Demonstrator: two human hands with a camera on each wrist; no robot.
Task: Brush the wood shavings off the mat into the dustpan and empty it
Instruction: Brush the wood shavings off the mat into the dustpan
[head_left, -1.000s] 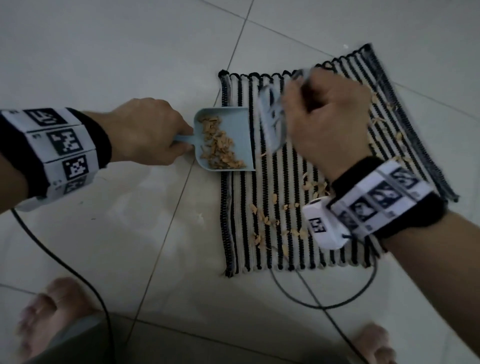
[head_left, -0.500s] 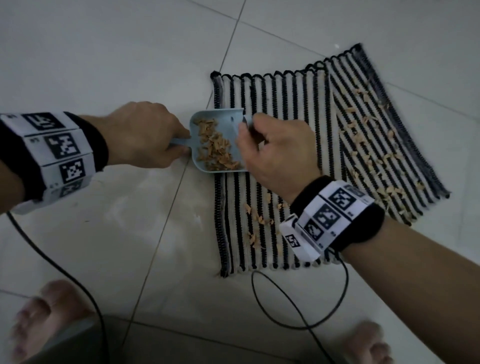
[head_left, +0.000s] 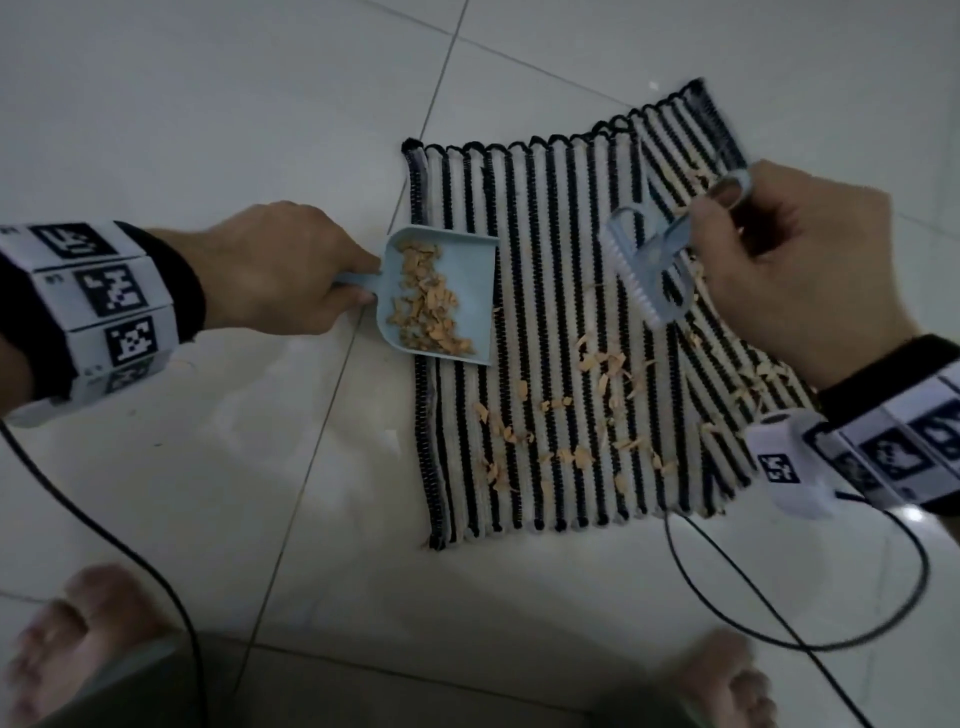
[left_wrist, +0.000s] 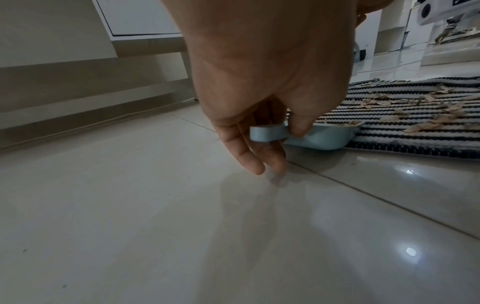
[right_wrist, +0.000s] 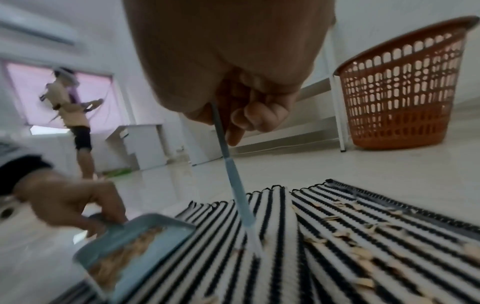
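One striped mat (head_left: 571, 332) on the tiled floor (head_left: 208, 104) serves me as landmark. One blue dustpan (head_left: 467, 291), part-filled with shavings, rests its open lip on the mat's left edge; my left hand (head_left: 280, 275) pinches its handle. My right hand (head_left: 800, 270) grips one small blue brush (head_left: 649, 270) over the mat's centre. Loose wood shavings (head_left: 561, 431), too many to count, lie across the mat's near half. One orange basket (right_wrist: 400, 86) stands beyond the mat. I can read no writing.

Left hand (left_wrist: 262, 67) pinches blue dustpan (left_wrist: 322, 135) handle, thumb on top. Dustpan rests at near edge of striped mat (left_wrist: 415, 131); wood shavings (left_wrist: 428, 107) scattered on mat, tiled floor (left_wrist: 182, 226) beneath.
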